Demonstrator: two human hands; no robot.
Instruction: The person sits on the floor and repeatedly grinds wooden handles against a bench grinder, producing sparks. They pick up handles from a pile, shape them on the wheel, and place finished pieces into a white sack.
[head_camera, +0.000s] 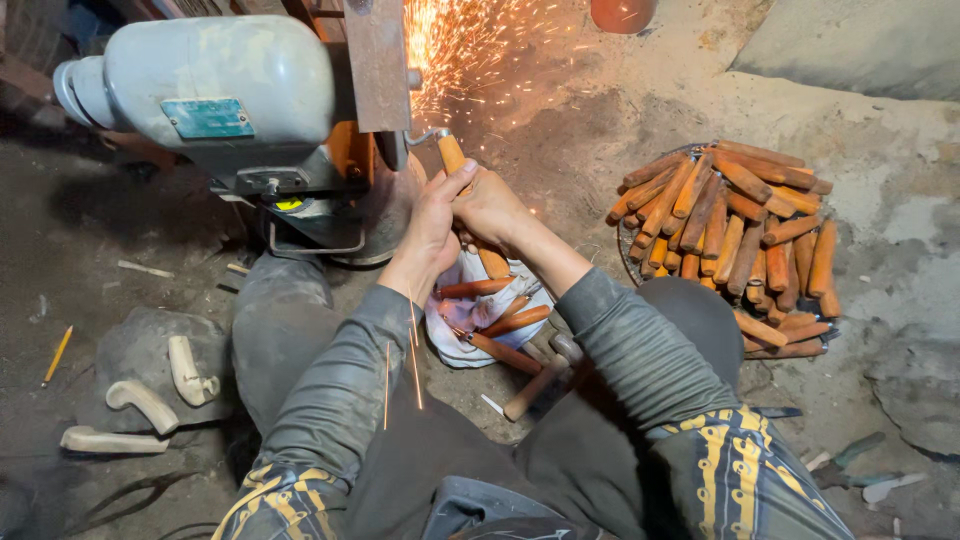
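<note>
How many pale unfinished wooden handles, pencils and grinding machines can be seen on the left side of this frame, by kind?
Pale curved wooden handles: 3
Yellow pencil: 1
Grey bench grinder: 1
Total: 5

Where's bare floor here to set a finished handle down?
Bare dirt lies between the grinder and the basket, under the sparks, and left around the pencil. Crowded: the cloth between the knees, below both hands.
</note>
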